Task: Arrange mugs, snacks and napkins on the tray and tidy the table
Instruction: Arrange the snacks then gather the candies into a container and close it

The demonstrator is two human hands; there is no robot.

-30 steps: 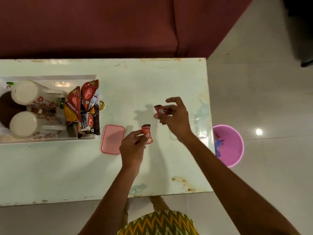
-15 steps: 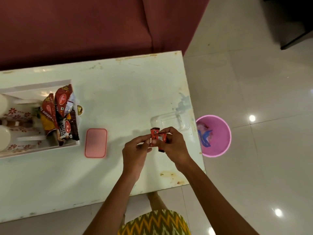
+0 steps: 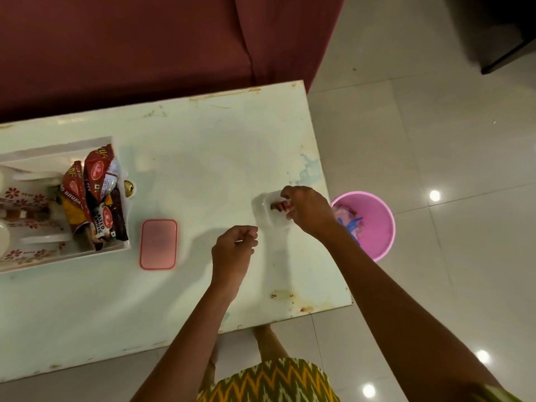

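Note:
My right hand (image 3: 307,208) reaches over a clear plastic box (image 3: 265,210) near the table's right edge and pinches small red candy wrappers (image 3: 279,206) inside it. My left hand (image 3: 233,250) hovers just left of and below the box, fingers curled, nothing visible in them. The white tray (image 3: 87,252) at the left holds red snack packets (image 3: 95,192) and flowered white mugs (image 3: 17,195), partly cut off by the frame's edge.
A pink lid (image 3: 158,244) lies flat between tray and hands. A gold-wrapped sweet (image 3: 129,187) sits at the tray's right rim. A pink bin (image 3: 374,224) with scraps stands on the floor past the table's right edge. A maroon sofa (image 3: 145,47) lines the far side.
Both hands each held a red wrapper, then brought them together. Now the right hand has carried the wrappers into the clear box, and the left hand has come away without one.

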